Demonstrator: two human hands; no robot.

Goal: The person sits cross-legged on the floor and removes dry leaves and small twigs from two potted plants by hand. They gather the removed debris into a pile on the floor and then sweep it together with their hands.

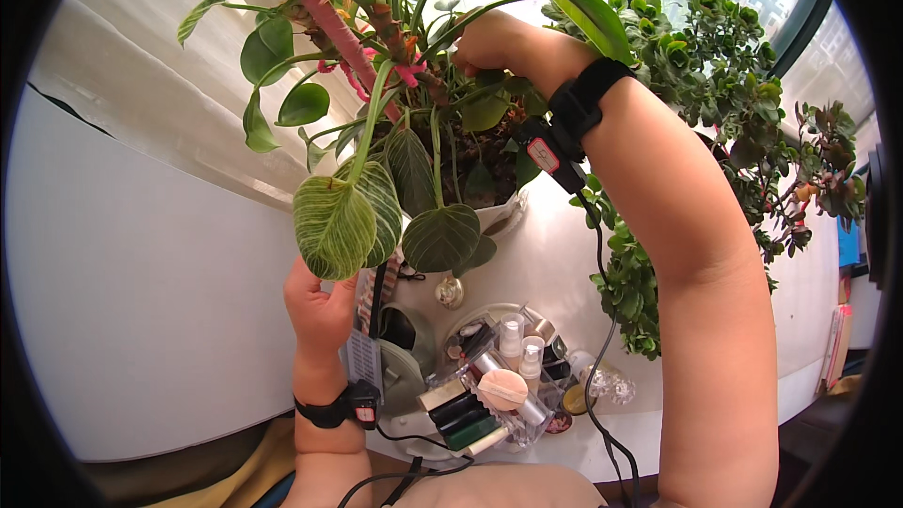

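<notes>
A potted philodendron [360, 120] with pale-striped green leaves stands before me. My left hand [314, 303] is at the lower edge of a large variegated leaf [334, 227]. The leaf covers its fingertips, so I cannot tell whether they grip it. My right hand [494, 46] reaches in among the stems on the far right side of the plant, its fingers bent and partly hidden by stalks. A pink-wrapped support stick [338, 35] leans among the stems, with pink ties [409, 73] around them. Dark soil and bark [494, 180] fill the white pot [504, 215].
A clear cosmetics organizer [525, 430] holds bottles, tubes and a powder puff [502, 389]. Beside it sits a grey-green round case [398, 374]. Trailing succulents [734, 77] crowd the window side. Black cables [600, 261] run from both wrist straps. A pale curtain [141, 85] hangs at left.
</notes>
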